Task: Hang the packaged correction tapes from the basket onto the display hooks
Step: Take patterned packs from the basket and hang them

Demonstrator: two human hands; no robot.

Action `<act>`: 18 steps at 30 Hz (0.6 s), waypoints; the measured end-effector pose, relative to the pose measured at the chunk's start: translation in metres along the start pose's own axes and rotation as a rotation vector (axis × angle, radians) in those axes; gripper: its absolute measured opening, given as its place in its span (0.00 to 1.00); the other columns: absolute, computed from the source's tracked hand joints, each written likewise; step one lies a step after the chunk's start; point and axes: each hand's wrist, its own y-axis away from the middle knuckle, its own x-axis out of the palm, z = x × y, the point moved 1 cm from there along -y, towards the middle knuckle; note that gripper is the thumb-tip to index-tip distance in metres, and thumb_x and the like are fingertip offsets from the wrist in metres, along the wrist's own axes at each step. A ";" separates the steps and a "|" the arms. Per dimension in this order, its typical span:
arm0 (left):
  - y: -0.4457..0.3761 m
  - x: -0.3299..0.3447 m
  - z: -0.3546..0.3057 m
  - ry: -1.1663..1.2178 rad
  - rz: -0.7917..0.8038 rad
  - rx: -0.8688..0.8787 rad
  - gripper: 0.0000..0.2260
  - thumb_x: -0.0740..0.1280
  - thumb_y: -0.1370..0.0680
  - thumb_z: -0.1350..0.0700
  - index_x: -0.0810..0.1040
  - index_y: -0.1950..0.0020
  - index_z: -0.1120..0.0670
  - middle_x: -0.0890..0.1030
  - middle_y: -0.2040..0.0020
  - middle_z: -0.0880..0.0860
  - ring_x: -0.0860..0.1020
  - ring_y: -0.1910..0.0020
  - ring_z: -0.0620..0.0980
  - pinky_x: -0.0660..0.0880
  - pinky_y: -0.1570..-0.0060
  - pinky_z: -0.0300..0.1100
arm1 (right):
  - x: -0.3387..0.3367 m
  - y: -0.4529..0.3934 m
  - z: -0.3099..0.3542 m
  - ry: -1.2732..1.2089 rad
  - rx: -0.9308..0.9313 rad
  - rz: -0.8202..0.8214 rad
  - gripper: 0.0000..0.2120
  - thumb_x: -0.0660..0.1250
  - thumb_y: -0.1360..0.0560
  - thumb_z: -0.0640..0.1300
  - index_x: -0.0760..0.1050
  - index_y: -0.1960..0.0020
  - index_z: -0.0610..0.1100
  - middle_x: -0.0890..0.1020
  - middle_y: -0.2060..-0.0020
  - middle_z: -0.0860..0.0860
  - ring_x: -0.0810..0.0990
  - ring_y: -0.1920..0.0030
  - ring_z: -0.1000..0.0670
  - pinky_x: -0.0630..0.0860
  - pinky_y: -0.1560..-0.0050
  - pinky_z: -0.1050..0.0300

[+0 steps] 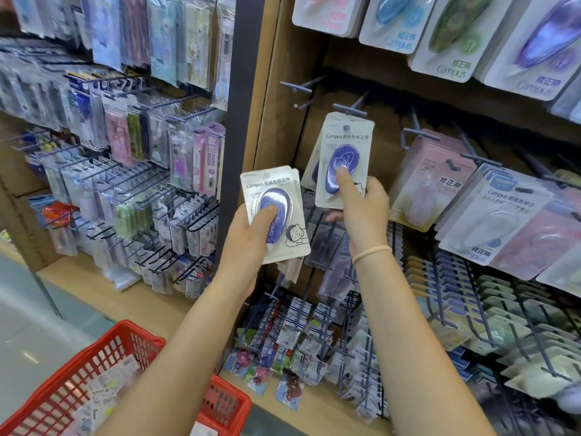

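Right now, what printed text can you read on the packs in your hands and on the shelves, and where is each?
"Campus 原纸色修正带", "GOOD TIME": pack in right hand.
"Campus 原纸色修正带", "GOOD": front pack in left hand.
"修正带", "Campus": white cards on the top row.
"修正带": pink pack.
"Campus", "修正带": white refill pack; its remaining characters are blurred.
"致足": pink pen pack, uncertain.
Everything else is too small or blurred.

Both arms raised, left grip (251, 228) and right grip (361, 199) closed, thumbs forward
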 end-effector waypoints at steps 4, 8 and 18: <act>0.000 -0.005 0.005 0.010 0.031 0.045 0.10 0.70 0.19 0.55 0.75 0.39 0.47 0.83 0.42 0.52 0.86 0.48 0.49 0.84 0.54 0.45 | -0.008 0.017 -0.023 0.022 0.115 -0.001 0.22 0.73 0.24 0.55 0.63 0.47 0.44 0.72 0.69 0.50 0.70 0.75 0.53 0.66 0.76 0.60; 0.002 -0.005 0.008 0.011 0.023 0.116 0.19 0.78 0.26 0.50 0.75 0.39 0.47 0.83 0.40 0.53 0.84 0.44 0.51 0.83 0.51 0.45 | -0.012 0.044 -0.030 0.052 0.088 0.122 0.18 0.69 0.22 0.56 0.69 0.46 0.43 0.74 0.69 0.51 0.72 0.71 0.52 0.69 0.70 0.58; 0.007 0.004 0.009 -0.002 0.077 0.100 0.14 0.67 0.19 0.47 0.73 0.36 0.50 0.83 0.42 0.50 0.85 0.48 0.44 0.80 0.58 0.38 | -0.014 0.055 -0.019 0.026 0.056 0.292 0.10 0.69 0.20 0.47 0.77 0.44 0.41 0.86 0.53 0.49 0.84 0.57 0.56 0.78 0.60 0.65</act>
